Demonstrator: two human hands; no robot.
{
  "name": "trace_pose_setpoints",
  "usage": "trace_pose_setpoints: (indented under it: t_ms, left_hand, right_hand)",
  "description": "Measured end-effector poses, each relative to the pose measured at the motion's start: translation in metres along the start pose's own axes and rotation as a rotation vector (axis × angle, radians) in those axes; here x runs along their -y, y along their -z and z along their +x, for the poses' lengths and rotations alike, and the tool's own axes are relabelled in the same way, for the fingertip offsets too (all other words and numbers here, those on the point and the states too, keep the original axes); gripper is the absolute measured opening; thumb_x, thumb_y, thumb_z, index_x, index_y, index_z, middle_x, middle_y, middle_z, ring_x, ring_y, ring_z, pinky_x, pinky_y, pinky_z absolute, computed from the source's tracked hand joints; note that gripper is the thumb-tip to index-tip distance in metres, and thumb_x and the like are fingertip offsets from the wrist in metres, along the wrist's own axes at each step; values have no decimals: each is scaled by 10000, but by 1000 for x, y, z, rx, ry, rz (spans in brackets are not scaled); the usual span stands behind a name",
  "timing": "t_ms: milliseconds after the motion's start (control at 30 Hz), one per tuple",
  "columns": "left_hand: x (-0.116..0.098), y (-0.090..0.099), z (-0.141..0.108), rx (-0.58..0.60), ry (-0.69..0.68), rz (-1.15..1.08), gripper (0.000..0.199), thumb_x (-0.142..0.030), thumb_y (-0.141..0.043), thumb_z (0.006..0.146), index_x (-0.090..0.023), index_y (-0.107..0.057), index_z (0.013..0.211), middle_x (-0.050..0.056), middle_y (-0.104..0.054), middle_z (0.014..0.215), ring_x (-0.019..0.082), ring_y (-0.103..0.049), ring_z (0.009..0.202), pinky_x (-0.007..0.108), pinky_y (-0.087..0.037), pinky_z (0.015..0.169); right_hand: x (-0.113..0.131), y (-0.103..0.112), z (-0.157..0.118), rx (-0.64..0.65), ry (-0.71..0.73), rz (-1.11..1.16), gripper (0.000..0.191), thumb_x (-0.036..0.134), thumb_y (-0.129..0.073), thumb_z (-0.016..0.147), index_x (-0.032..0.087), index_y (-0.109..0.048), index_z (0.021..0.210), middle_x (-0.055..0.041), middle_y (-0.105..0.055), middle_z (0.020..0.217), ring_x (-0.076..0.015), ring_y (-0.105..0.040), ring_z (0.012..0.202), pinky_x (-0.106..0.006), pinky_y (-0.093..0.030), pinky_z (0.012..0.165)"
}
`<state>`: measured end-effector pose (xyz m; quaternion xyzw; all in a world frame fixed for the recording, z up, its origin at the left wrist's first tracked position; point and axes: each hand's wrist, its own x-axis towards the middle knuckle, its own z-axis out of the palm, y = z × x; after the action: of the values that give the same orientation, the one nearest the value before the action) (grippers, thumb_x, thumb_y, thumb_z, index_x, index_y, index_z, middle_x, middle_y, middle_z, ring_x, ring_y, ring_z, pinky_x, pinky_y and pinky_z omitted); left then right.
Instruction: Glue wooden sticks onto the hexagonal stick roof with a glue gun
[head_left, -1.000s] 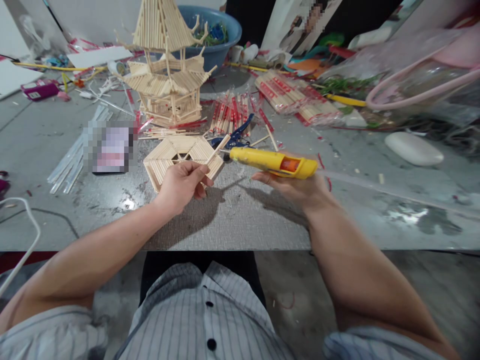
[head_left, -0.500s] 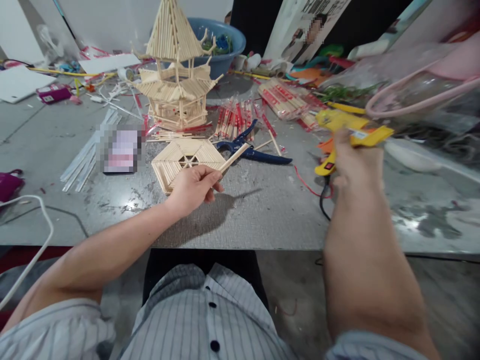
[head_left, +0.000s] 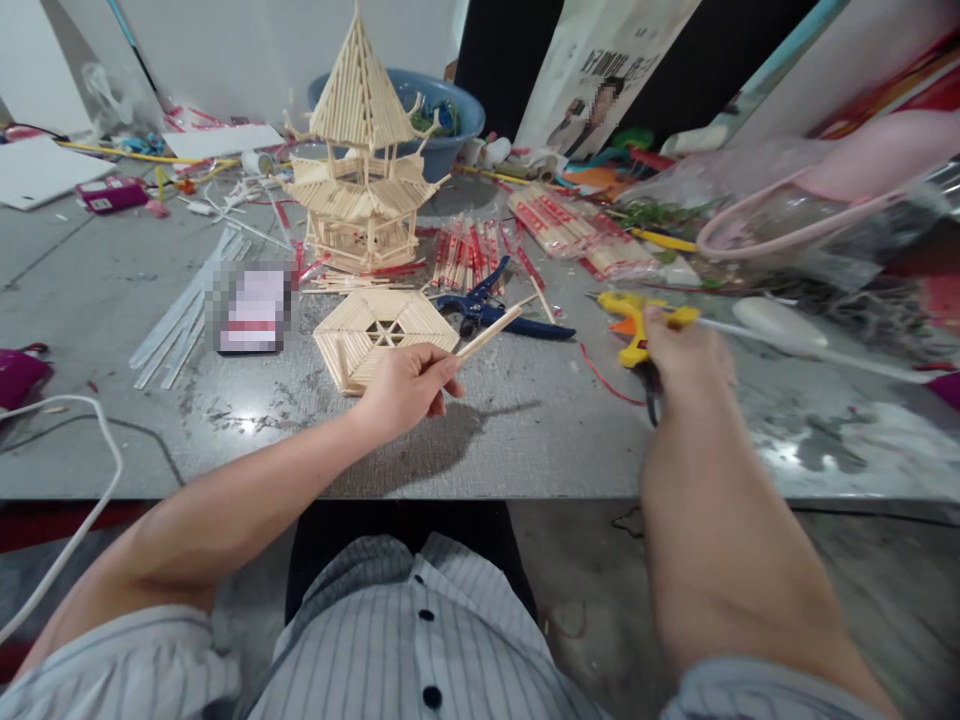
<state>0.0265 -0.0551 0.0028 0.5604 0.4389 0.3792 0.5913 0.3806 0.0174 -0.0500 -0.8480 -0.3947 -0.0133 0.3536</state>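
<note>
My left hand (head_left: 412,390) is closed on a short wooden stick (head_left: 492,332), which points up and to the right. Just behind that hand lies a hexagonal panel of glued sticks (head_left: 351,340) with a spoked opening at its centre; the hand hides part of its near edge. At the right, my right hand (head_left: 686,355), a little blurred, grips a yellow hot glue gun (head_left: 634,325), its nozzle turned left, low over the table. Blue-handled cutters (head_left: 517,322) rest beyond the stick. A stick-built pagoda model (head_left: 360,110) stands at the back.
Clear glue sticks (head_left: 184,310) and a phone (head_left: 255,308) lie left of the panel. Red-wrapped chopstick packs (head_left: 566,220) lie behind the cutters. A blue basin (head_left: 461,125) stands behind the pagoda. Plastic bags and a pink-rimmed item (head_left: 709,250) crowd the right.
My right hand has brought the glue gun lower and slightly left. My left hand, still with the stick, appears slightly further right, as the whole view has shifted a little.
</note>
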Motion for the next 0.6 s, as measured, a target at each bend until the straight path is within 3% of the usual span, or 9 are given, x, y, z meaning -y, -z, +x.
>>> trace_pose_setpoints:
  t_ms: [100, 167, 233, 300, 400, 500, 600]
  left_hand:
    - [0, -1, -1, -8, 6, -17, 146, -170, -531, 869, -138, -562, 730, -34, -625, 579, 15, -479, 346, 150, -368, 343]
    - [-1, -1, -2, -4, 4, -27, 148, -163, -529, 867, -137, -560, 725, -36, -624, 576, 15, -479, 346, 149, -370, 344]
    - [-3, -1, -3, -2, -5, -34, 149, -165, -531, 866, -135, -559, 722, -33, -626, 582, 15, -483, 351, 147, -372, 347]
    - [-5, -1, -5, -3, -19, -37, 148, -174, -535, 866, -133, -561, 726, -29, -630, 592, 15, -484, 356, 145, -370, 347]
    - [-7, 0, -7, -8, -60, -46, 144, -190, -538, 868, -131, -565, 740, -23, -634, 606, 12, -481, 362, 143, -380, 360]
    - [-7, 0, -7, -15, -109, -66, 142, -212, -541, 868, -131, -573, 757, -21, -631, 612, 11, -479, 373, 139, -385, 369]
    - [-6, 1, -7, -23, -136, -70, 148, -233, -541, 866, -133, -577, 764, -16, -634, 616, 12, -478, 382, 137, -384, 372]
  right_hand:
    - [5, 7, -1, -38, -178, -150, 557, 375, -763, 609, 275, -256, 402, -293, -604, 713, -418, -608, 933, -536, -369, 680]
    - [20, 11, -4, -36, -173, -187, 465, 348, -762, 612, 254, -352, 415, -286, -640, 789, -387, -611, 955, -510, -370, 717]
    - [46, 13, -13, -24, -49, -171, 263, 307, -708, 684, 230, -519, 519, -231, -679, 866, -318, -626, 939, -460, -386, 760]
    - [81, 9, -28, 75, 323, -59, 99, 296, -647, 762, 207, -660, 721, -171, -701, 914, -256, -636, 885, -396, -416, 764]
    - [140, -9, -58, 310, 716, 104, 171, 300, -593, 814, 194, -712, 876, -87, -721, 879, -199, -646, 813, -325, -449, 767]
    - [189, -36, -84, 514, 933, 84, 215, 263, -565, 824, 180, -737, 923, -81, -728, 957, -202, -652, 901, -302, -454, 818]
    - [221, -64, -98, 580, 997, 37, 276, 236, -527, 833, 146, -747, 974, -98, -723, 1017, -220, -644, 974, -307, -445, 876]
